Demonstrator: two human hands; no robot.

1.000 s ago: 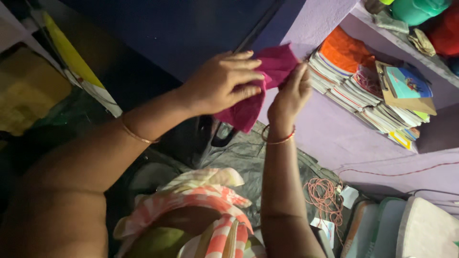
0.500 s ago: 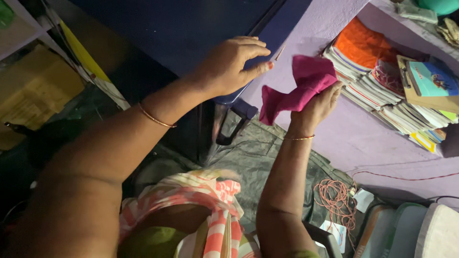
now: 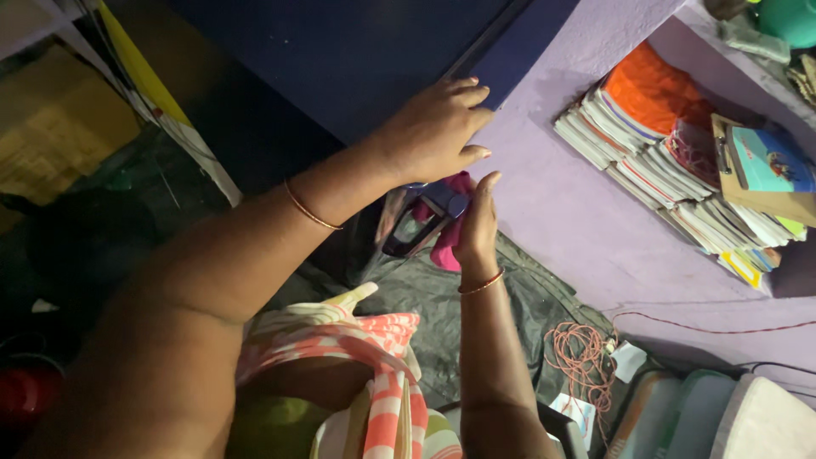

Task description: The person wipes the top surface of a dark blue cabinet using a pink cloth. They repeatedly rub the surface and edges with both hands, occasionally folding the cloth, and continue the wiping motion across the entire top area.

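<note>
pink cloth (image 3: 448, 242) sits bunched between the two hands, low against the dark blue door (image 3: 340, 59), right at the door's edge where it meets the purple wall (image 3: 552, 204). right hand (image 3: 478, 223) is upright, fingers closed around the cloth, grasping it. left hand (image 3: 432, 132) lies flat above it, fingers spread on the door edge, holding nothing; its palm is just over the top of the cloth. tight spot: door on one side, wall on the other. open wall to the right of the hands up to the shelf niche, where a stack of books (image 3: 671, 170) leans. below the hands a grey sheet (image 3: 476, 297) covers the surface, with a coil of orange cord (image 3: 582, 361) near its right edge. dim room, clutter on the left in shadow.
</note>
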